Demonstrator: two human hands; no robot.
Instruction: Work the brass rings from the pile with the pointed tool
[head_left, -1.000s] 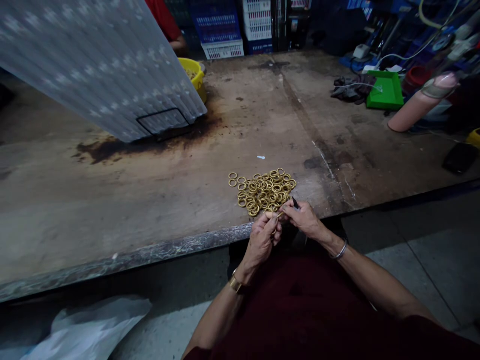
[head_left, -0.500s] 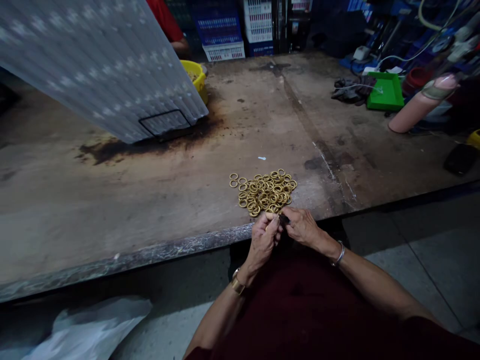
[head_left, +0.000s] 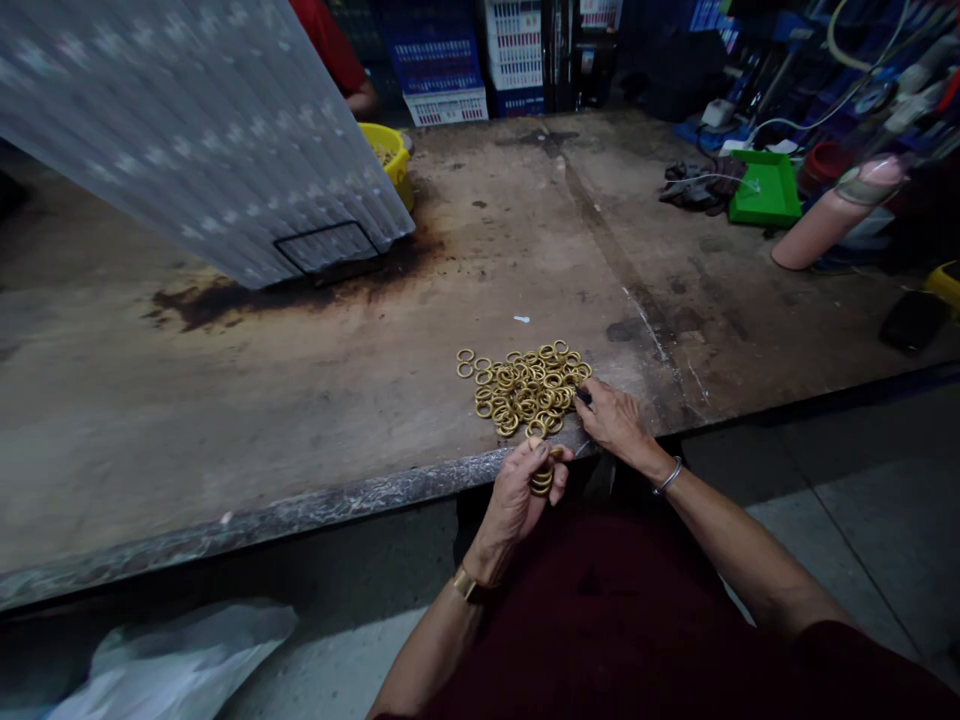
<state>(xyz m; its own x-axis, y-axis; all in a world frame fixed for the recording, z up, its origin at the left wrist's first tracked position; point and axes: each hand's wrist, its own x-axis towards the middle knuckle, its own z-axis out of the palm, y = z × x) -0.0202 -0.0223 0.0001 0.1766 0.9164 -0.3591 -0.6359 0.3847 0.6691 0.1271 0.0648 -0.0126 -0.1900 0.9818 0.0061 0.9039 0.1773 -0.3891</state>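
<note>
A pile of brass-coloured rings point(head_left: 529, 385) lies near the front edge of the wooden table point(head_left: 360, 390). My left hand point(head_left: 519, 490) is closed around several brass rings point(head_left: 541, 484), just off the table's edge in front of the pile. At the right side of the pile, my right hand point(head_left: 615, 420) is closed on a small black object point(head_left: 583, 397); its tip reaches the rings, and I cannot make out its kind.
A grey ribbed panel point(head_left: 247, 130) leans over the table at the left, with a yellow basin point(head_left: 401, 165) behind it. To the right are a green tray point(head_left: 765, 190) and a pink cylinder point(head_left: 829, 220). A person's red sleeve point(head_left: 334, 45) shows behind the panel.
My hands have parted. The right one moved up and right to the pile's edge with the black object; the left dropped slightly, and the rings in it now show.
</note>
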